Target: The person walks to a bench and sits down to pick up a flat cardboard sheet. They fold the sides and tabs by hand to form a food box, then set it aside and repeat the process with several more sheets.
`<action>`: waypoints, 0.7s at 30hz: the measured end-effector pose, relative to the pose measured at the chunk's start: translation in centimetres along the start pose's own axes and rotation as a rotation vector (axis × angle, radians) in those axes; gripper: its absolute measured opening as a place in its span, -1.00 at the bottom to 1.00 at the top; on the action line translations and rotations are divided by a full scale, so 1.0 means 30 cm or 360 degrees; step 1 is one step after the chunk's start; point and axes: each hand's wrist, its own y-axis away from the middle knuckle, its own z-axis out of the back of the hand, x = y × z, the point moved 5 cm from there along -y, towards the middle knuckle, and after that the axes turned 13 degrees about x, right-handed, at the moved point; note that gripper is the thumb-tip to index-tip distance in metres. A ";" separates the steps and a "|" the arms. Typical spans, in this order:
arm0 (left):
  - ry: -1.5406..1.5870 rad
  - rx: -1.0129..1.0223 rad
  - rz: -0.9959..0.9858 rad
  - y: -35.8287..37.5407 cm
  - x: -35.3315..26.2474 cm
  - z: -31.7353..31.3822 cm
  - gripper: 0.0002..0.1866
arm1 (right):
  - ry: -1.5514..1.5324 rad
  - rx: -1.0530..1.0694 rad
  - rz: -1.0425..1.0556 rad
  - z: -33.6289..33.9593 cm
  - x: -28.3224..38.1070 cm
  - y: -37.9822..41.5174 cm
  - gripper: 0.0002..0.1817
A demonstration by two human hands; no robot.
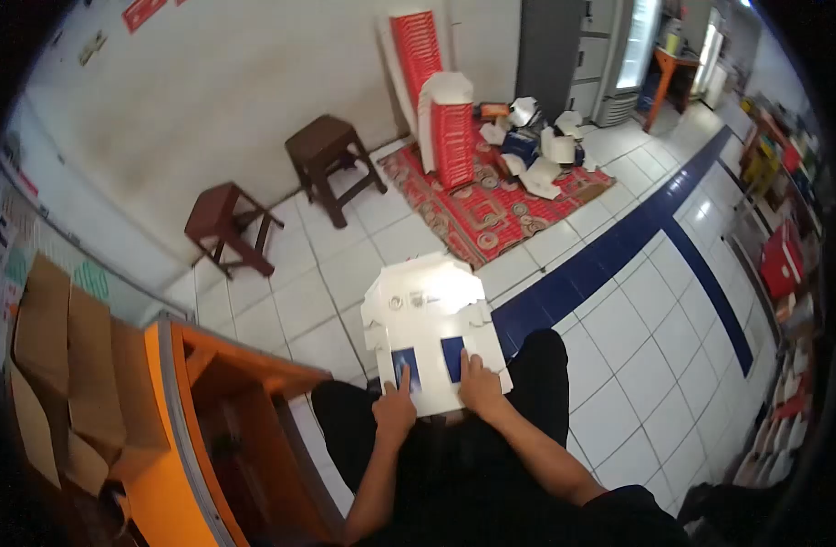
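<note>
An unfolded white cardboard box (427, 319) with cut flaps lies over my lap, its far end bright with glare. Two dark blue rectangles show on its near half. My left hand (395, 408) rests at the near left part of the cardboard, index finger stretched onto the left blue rectangle (406, 372). On the right, my right hand (479, 383) touches the cardboard with its index finger pointing at the right blue rectangle (452, 359). The other fingers of both hands look curled, and whether anything lies under them is hidden.
Two brown stools (322, 146) stand by the wall. Stacks of red and white cardboard (453, 137) and a pile of folded boxes (541, 155) sit on a red patterned rug (491, 214). Left are an orange cabinet (167, 438) and brown cartons (80, 374).
</note>
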 end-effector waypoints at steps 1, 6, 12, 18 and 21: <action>0.0000 0.0010 -0.0030 0.006 -0.015 0.005 -0.23 | 0.0119 -0.0021 -0.0002 -0.016 -0.014 -0.006 -0.23; -0.0278 -0.0484 -0.0118 0.024 -0.010 0.013 -0.32 | 0.0268 0.0080 0.0060 0.040 -0.035 0.022 -0.23; 0.0335 -0.0918 -0.0171 0.087 -0.215 0.180 -0.55 | -0.0085 -0.0105 -0.0043 0.132 -0.056 0.122 -0.32; 0.1073 -0.0051 -0.0374 -0.094 -0.347 0.055 -0.43 | -0.0469 -0.0230 0.0126 0.116 -0.077 0.175 -0.38; 0.1435 -0.0079 -0.0349 -0.163 -0.323 -0.002 -0.60 | -0.0818 -0.0713 0.0294 0.195 -0.077 0.267 -0.38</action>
